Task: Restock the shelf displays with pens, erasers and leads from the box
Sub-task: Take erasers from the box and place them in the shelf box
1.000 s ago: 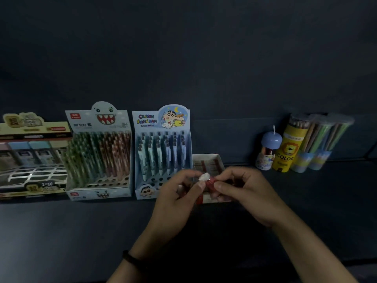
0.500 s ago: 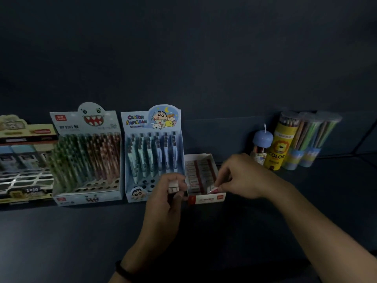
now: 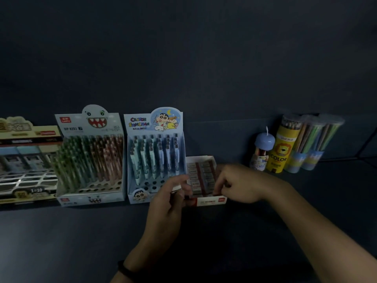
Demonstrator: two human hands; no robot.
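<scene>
A small eraser box [image 3: 212,201] with a red and white front stands on the dark shelf, filled with rows of wrapped erasers [image 3: 201,174]. My right hand [image 3: 236,184] reaches into its front right corner with curled fingers; what they pinch is hidden. My left hand [image 3: 169,203] hovers at the box's left side, gripping a small white eraser [image 3: 177,187] between thumb and fingers.
Left of the eraser box stand a Crayon Shin-chan pen display [image 3: 155,158], a shark-face pen display [image 3: 91,160] and a lead display [image 3: 26,162]. At the right back stand a small blue-capped jar [image 3: 263,152], a yellow pencil tube [image 3: 283,148] and clear pencil tubes [image 3: 314,144].
Both hands were together in front of the box, holding erasers. The right hand moved forward into the box's front right corner. The left hand kept its white eraser and drifted to the box's left.
</scene>
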